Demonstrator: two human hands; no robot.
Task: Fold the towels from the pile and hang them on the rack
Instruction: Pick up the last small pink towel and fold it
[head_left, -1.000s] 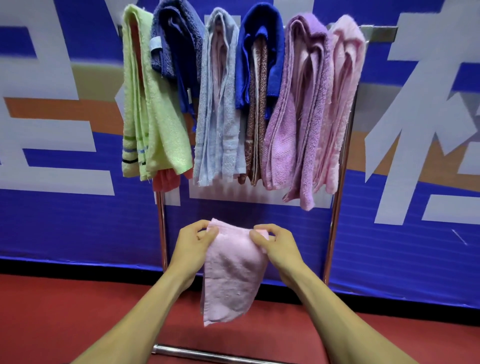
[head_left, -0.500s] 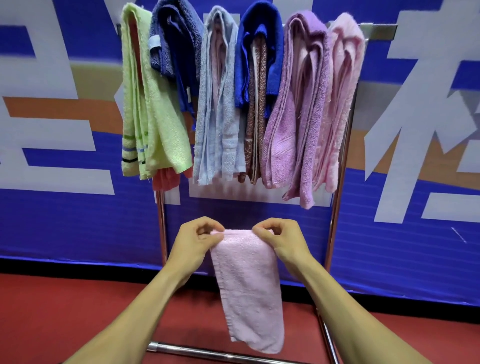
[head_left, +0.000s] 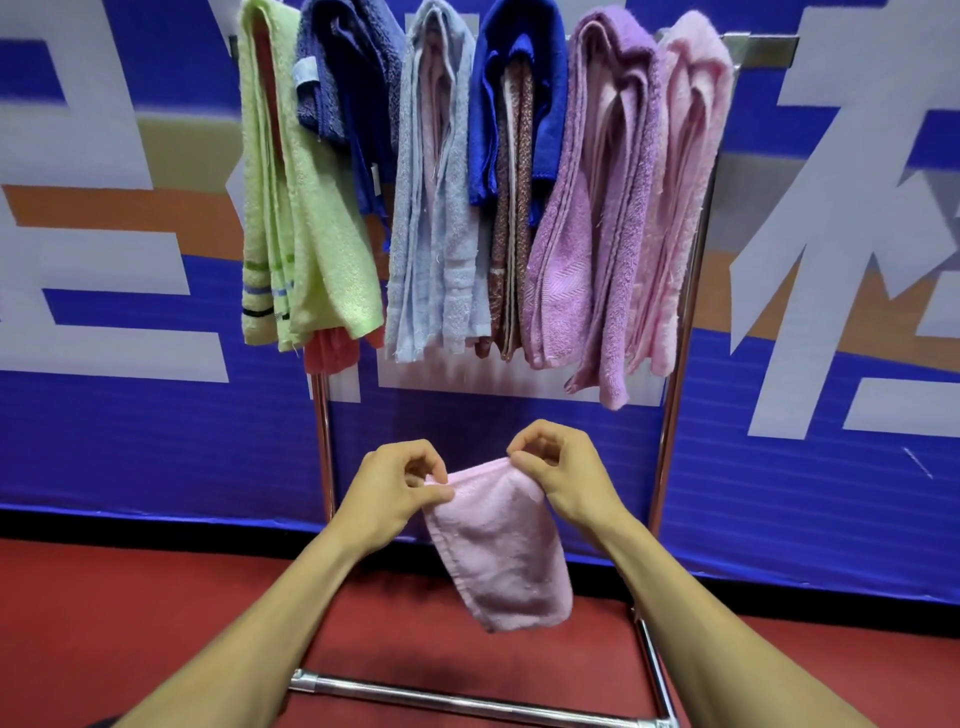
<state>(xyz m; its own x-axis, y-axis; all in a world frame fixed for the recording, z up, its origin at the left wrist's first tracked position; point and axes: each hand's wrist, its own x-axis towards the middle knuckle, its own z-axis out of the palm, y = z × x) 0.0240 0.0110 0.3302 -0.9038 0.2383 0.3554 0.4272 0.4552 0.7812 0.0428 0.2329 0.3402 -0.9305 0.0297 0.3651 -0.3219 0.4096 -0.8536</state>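
While the small pale pink terry towel (head_left: 498, 551) is hanging folded below both sets of fingertips, the left hand (head_left: 387, 493) and right hand (head_left: 563, 480) are each pinching a top corner, fingers curled tight on the cloth. To finish well, they should be keeping the top edge taut and level, then lifting it over the chrome tube rack (head_left: 675, 410) above the knuckles, probably beyond the pink hanging towel (head_left: 680, 197).
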